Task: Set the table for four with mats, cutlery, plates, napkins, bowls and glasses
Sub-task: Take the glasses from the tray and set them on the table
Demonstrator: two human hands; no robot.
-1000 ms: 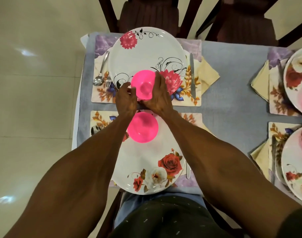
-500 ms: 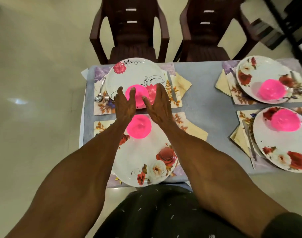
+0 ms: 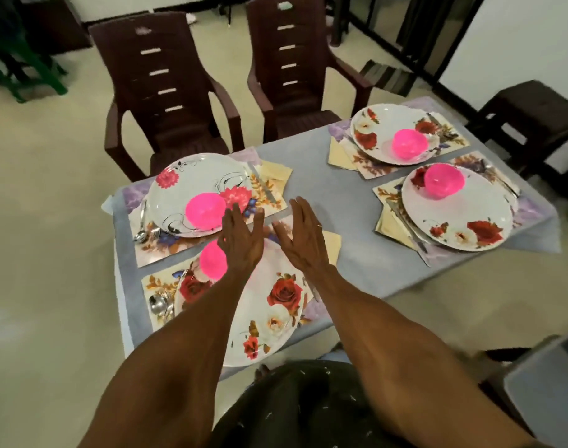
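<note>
Hovering both hands above the near left setting, I hold nothing: my left hand (image 3: 242, 242) and right hand (image 3: 303, 236) are flat, fingers straight and a little spread, palms turned partly toward each other, each grip fully open and apart from the dishes below.

All four round pink plastic bowls sit on white floral plates: one (image 3: 205, 211) on the far left plate (image 3: 192, 176), one (image 3: 213, 258) partly hidden under my left wrist on the near left plate (image 3: 273, 305), and two more (image 3: 409, 145) (image 3: 443, 181) on the right-hand plates. Floral paper mats (image 3: 161, 247), pale yellow folded napkins (image 3: 274, 171) and steel cutlery (image 3: 142, 232) lie at the settings on the grey-clothed worktop (image 3: 337, 195).

I see no glasses anywhere, so I judge they are the step left. To do it well, I should draw my arms straight back and up, clear of the bowl beneath my left wrist, then set each glass on bare cloth just beyond a mat's upper corner, away from the plate rims.

Both forearms reach forward nearly parallel, wrists level, hands close but not touching.
</note>
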